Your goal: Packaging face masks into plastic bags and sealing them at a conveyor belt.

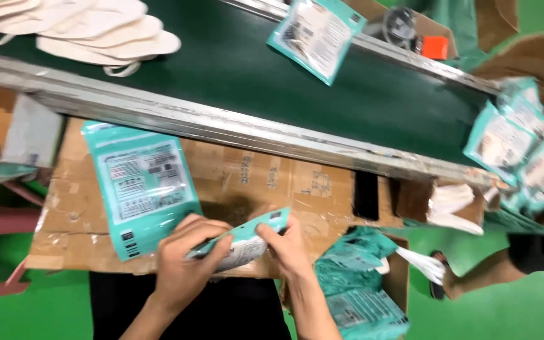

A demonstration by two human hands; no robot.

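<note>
While gripping one teal pouch, both hands hover over cardboard.

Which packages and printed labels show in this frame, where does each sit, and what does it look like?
Teal pouch: held between left hand and right hand, flat, white panel.
Large teal pouch: lying on cardboard sheet, rectangular, white printed panel.
Pouch on belt: on green conveyor, teal with white panel.
Pouch pile: right end of conveyor, overlapping, teal and white.
Box of pouches: lower right, crumpled teal.
</note>
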